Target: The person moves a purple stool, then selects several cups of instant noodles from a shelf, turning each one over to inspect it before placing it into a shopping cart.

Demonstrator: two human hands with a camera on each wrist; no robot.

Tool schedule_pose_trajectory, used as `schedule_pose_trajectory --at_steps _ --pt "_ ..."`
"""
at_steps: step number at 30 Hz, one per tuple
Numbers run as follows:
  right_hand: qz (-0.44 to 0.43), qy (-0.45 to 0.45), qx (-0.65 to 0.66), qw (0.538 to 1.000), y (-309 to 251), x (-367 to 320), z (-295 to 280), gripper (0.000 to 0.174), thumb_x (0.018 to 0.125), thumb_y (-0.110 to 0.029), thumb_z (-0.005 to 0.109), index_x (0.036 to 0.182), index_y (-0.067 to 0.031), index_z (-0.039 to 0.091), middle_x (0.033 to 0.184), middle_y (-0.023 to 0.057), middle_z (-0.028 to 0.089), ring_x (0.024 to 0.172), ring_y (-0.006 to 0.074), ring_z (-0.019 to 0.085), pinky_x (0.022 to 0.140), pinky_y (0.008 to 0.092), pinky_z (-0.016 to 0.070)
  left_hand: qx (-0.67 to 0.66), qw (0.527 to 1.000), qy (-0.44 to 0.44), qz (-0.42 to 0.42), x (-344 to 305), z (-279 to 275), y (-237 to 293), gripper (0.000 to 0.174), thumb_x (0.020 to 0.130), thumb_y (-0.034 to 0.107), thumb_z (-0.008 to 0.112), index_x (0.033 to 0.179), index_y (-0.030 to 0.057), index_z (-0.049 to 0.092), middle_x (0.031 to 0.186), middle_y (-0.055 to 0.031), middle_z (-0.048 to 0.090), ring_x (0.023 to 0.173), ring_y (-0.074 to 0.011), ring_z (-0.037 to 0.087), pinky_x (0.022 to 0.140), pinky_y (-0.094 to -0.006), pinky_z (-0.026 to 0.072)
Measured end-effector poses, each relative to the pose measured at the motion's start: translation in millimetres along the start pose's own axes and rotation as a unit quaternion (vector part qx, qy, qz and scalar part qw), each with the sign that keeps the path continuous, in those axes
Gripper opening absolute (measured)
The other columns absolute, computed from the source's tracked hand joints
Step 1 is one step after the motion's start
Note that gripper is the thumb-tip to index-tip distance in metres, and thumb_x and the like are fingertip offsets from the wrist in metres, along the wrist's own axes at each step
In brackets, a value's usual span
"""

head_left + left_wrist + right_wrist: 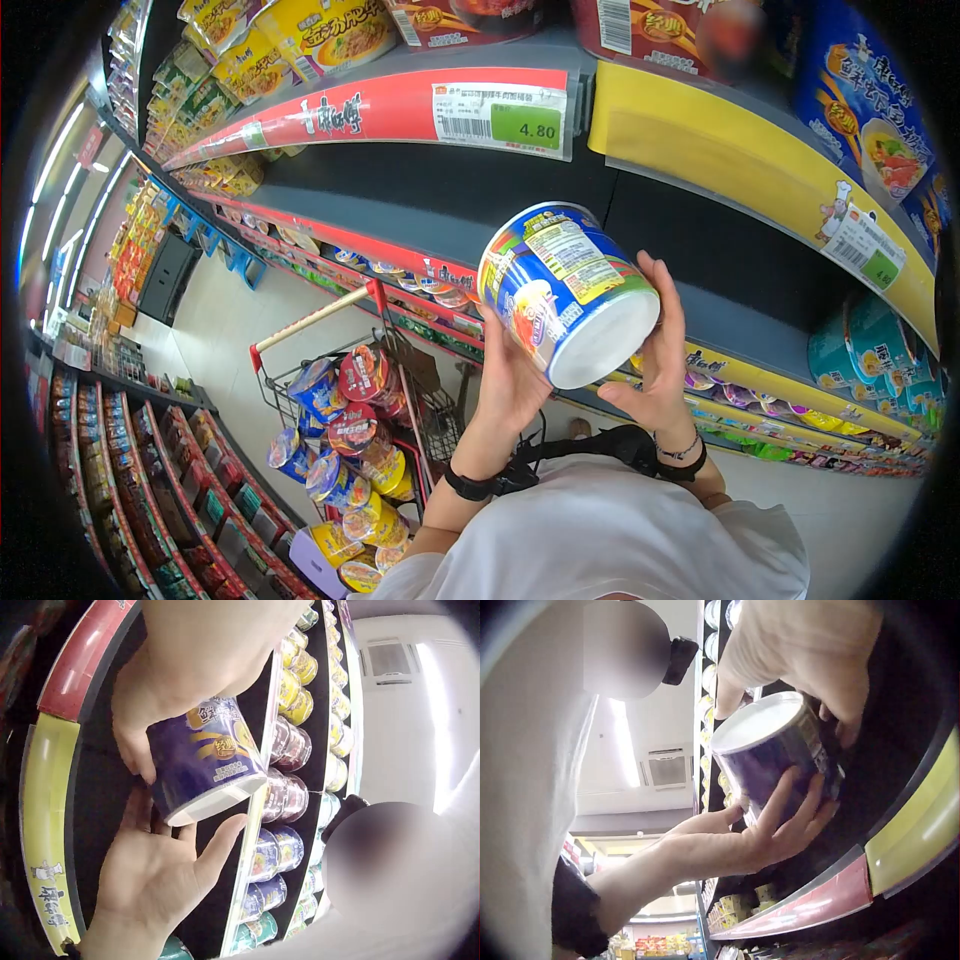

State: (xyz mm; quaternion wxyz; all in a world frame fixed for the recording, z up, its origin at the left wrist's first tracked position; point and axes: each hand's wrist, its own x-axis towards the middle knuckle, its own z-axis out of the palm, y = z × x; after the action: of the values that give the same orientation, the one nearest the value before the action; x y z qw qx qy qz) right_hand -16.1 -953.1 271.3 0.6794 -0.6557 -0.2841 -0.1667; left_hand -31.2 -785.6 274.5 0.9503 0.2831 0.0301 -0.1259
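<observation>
A blue noodle tub point(575, 290) is held up between both hands before the shelf, tilted, its white base facing the person and its printed side visible. The left hand point(512, 375) grips its left side; in the right wrist view the spread fingers of the left hand point(769, 838) curve round the tub point(780, 769). At the tub's other side is the right hand point(662, 355), its fingers bent along the wall. In the left wrist view the right hand's point(154, 866) fingers touch the tub point(199, 761) near its base, the thumb standing off. The lid is hidden.
A dark shelf level point(400, 195) lies behind the tub, with noodle tubs point(330, 35) above and teal tubs point(870, 345) at the right. A cart point(340, 310) with many tubs stands at lower left. Racks point(150, 480) line the far left, across a pale floor point(225, 335).
</observation>
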Motion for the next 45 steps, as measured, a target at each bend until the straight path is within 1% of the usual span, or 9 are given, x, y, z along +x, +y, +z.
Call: schedule_pose_trajectory --at_steps 7,10,15,22,27,31,37,41,45 --pt "0.16 -0.011 0.197 0.967 1.0 -2.9 10.3 0.127 0.065 -0.037 0.085 0.15 -0.0061 -0.003 0.149 0.0172 0.022 0.136 0.0293 0.031 0.108 0.0446 0.0326 0.111 0.979 0.026 0.172 -0.9 -8.5 -12.5 0.074 0.093 0.063 0.032 0.145 0.0112 0.024 0.145 -0.0076 0.037 0.133 -0.0232 0.038 0.108 -0.0447 0.0337" --pt "0.177 -0.01 0.248 0.952 5.6 -6.1 10.7 0.123 0.069 -0.032 0.083 0.15 -0.01 -0.007 0.149 0.0155 0.023 0.136 0.0273 0.03 0.11 0.0431 0.0294 0.125 0.955 0.008 0.27 -0.4 -11.8 -20.6 0.07 0.093 0.05 0.051 0.141 0.0064 0.025 0.139 -0.011 0.039 0.13 -0.0225 0.04 0.107 -0.0408 0.0336" --pt "0.212 0.02 0.286 0.934 -2.6 -7.0 10.1 0.111 0.074 -0.018 0.076 0.151 -0.0108 -0.003 0.148 0.0139 0.026 0.136 0.0252 0.03 0.111 0.0406 0.0284 0.136 0.958 -0.016 0.252 -2.4 -10.4 -17.3 0.078 0.089 0.054 0.055 0.142 0.006 0.024 0.14 -0.012 0.038 0.131 -0.0226 0.037 0.108 -0.0406 0.0323" --pt "0.163 0.036 0.311 0.936 -0.2 -1.3 2.3 0.111 0.071 -0.009 0.074 0.151 -0.0111 -0.003 0.145 0.0136 0.029 0.135 0.0252 0.033 0.11 0.0405 0.0299 0.228 0.949 -0.018 0.216 -6.1 -12.0 -5.7 0.095 0.082 0.064 0.057 0.145 0.0028 0.022 0.142 -0.0154 0.035 0.132 -0.0246 0.036 0.106 -0.0413 0.0338" --pt "0.102 0.037 0.196 0.975 0.7 0.5 1.8 0.119 0.066 -0.008 0.078 0.15 -0.0113 -0.007 0.144 0.0159 0.029 0.133 0.0276 0.036 0.107 0.0415 0.0369 0.378 0.857 0.067 0.343 -10.4 -13.5 8.7 0.072 0.089 0.051 0.056 0.138 0.0002 0.039 0.139 -0.0136 0.04 0.125 -0.0219 0.044 0.103 -0.038 0.037" --pt "0.052 0.016 0.094 0.994 9.7 -2.8 -2.1 0.123 0.063 -0.01 0.082 0.149 -0.0105 -0.006 0.148 0.0214 0.017 0.133 0.0324 0.034 0.102 0.043 0.0436 0.414 0.839 0.084 0.343 -18.7 -10.0 17.8 0.052 0.092 0.03 0.059 0.132 -0.0012 0.048 0.136 -0.012 0.045 0.121 -0.0184 0.046 0.101 -0.034 0.0378" --pt "-0.018 -0.011 -0.063 0.998 2.4 -1.8 -4.2 0.121 0.062 -0.014 0.084 0.148 -0.0045 0.0 0.149 0.0244 0.014 0.135 0.0355 0.028 0.106 0.0455 0.0348 0.348 0.896 0.071 0.266 -20.3 -5.4 11.6 0.048 0.093 0.021 0.057 0.134 -0.0015 0.044 0.126 -0.0105 0.053 0.117 -0.0169 0.05 0.099 -0.0323 0.0386" --pt "-0.072 -0.017 -0.185 0.98 -2.3 -2.3 -1.8 0.117 0.06 -0.018 0.085 0.147 -0.0009 0.008 0.148 0.0267 0.017 0.136 0.0386 0.023 0.108 0.0462 0.0309 0.283 0.933 0.046 0.218 -15.4 -10.7 3.4 0.055 0.095 0.031 0.056 0.137 0.0 0.037 0.128 -0.0114 0.053 0.119 -0.0203 0.052 0.097 -0.0385 0.0458" --pt "-0.077 -0.014 -0.112 0.991 -1.7 -0.1 2.9 0.124 0.059 -0.023 0.089 0.148 -0.0063 0.004 0.148 0.0272 0.012 0.135 0.0407 0.027 0.107 0.0484 0.034 0.089 0.987 0.01 0.134 -13.1 -19.0 4.3 0.05 0.096 0.034 0.053 0.134 0.0037 0.04 0.13 -0.0104 0.052 0.121 -0.0234 0.051 0.101 -0.0434 0.0426"
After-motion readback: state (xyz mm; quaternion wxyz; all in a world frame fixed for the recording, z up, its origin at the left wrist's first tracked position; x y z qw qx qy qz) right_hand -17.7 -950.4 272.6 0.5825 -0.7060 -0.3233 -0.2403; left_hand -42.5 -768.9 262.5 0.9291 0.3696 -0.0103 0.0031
